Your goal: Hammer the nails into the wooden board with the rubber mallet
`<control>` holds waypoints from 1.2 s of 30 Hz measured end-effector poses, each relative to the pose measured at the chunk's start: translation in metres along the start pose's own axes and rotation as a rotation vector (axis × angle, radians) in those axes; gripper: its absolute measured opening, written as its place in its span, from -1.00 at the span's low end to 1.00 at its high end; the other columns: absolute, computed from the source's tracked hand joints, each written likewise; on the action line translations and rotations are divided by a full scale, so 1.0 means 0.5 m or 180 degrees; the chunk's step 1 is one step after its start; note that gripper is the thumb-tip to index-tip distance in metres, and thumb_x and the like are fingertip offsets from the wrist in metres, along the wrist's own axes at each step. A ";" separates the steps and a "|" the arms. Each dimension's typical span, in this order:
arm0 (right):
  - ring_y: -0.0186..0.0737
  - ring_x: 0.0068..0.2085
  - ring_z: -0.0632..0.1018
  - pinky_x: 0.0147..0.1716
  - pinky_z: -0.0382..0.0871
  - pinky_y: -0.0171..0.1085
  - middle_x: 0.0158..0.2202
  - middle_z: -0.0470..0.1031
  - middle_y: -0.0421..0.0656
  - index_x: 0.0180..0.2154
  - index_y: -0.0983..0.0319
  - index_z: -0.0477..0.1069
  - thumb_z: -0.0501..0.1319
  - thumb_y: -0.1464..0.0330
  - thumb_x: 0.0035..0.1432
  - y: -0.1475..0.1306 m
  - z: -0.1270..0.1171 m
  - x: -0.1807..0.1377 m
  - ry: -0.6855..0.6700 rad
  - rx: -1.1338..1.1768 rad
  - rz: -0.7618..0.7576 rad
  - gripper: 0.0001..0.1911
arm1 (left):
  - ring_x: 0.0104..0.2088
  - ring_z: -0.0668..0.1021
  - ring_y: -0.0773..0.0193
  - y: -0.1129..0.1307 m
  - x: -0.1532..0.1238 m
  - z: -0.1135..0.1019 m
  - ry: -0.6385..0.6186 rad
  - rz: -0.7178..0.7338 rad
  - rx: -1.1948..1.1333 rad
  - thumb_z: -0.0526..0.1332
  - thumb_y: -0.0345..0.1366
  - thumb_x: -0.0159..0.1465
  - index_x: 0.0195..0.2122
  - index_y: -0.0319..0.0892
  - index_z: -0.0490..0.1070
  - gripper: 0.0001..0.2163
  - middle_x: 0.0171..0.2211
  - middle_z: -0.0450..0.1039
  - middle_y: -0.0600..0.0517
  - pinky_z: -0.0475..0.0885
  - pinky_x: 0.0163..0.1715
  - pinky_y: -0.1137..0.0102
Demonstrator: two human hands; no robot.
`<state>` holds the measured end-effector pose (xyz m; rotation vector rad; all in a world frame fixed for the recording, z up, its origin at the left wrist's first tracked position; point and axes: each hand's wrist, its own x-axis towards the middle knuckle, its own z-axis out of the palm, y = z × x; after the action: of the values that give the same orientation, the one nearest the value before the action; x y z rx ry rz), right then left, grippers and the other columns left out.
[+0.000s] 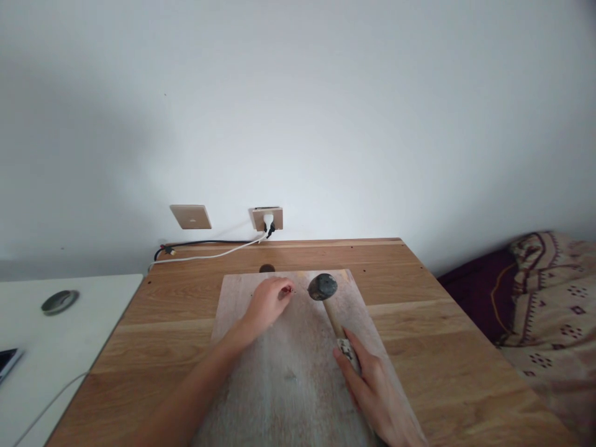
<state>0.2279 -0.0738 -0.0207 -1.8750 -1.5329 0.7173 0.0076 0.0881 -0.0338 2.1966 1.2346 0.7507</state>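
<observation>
My right hand is wrapped round the pale, worn grip of a mallet. Its dark, rounded head is over the far right part of a greyish wooden board, and I cannot tell whether it touches. To the left of that head, my left hand is at the board's far end with fingers pinched together. Something small and reddish shows at the fingertips, too small to name. Tiny dark marks dot the board close to those fingers.
The board lies on a wooden table against a white wall. A socket holds plugs, with a white cable and a black one along the back edge. On the left is a white desk; patterned bedding lies on the right.
</observation>
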 end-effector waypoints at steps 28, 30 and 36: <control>0.04 -0.20 0.69 -0.19 0.59 -0.15 -0.32 0.67 -0.07 0.23 0.26 0.42 0.04 0.07 0.41 -0.030 0.016 0.018 -0.0557 0.0321 -0.0092 -0.44 | -0.39 0.60 0.27 -0.021 0.025 0.025 -0.0030 -0.0165 -0.0631 0.30 -0.53 0.18 -0.12 -0.17 0.54 -0.75 -0.37 0.58 0.07 0.46 -0.30 0.42; 0.07 -0.14 0.69 -0.16 0.59 -0.14 -0.20 0.70 -0.02 0.24 0.29 0.41 0.05 0.10 0.41 -0.030 0.021 0.021 -0.0539 0.0302 -0.0167 -0.44 | -0.40 0.60 0.28 -0.023 0.025 0.026 -0.0028 -0.0198 -0.0622 0.28 -0.56 0.17 0.04 -0.15 0.49 -0.60 -0.36 0.61 0.08 0.47 -0.29 0.42; 0.05 -0.15 0.71 -0.25 0.61 -0.16 -0.18 0.71 -0.02 0.23 0.27 0.44 0.09 0.15 0.39 -0.018 0.038 0.028 -0.0462 0.0162 -0.0355 -0.48 | -0.34 0.62 0.25 -0.024 0.023 0.029 -0.0059 -0.0145 -0.0448 0.22 -0.63 0.13 0.16 -0.12 0.41 -0.44 -0.30 0.62 0.06 0.49 -0.24 0.40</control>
<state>0.2106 -0.0564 -0.0274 -1.7175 -1.6789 0.8483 0.0152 0.1013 -0.0495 2.0512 1.1816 0.7731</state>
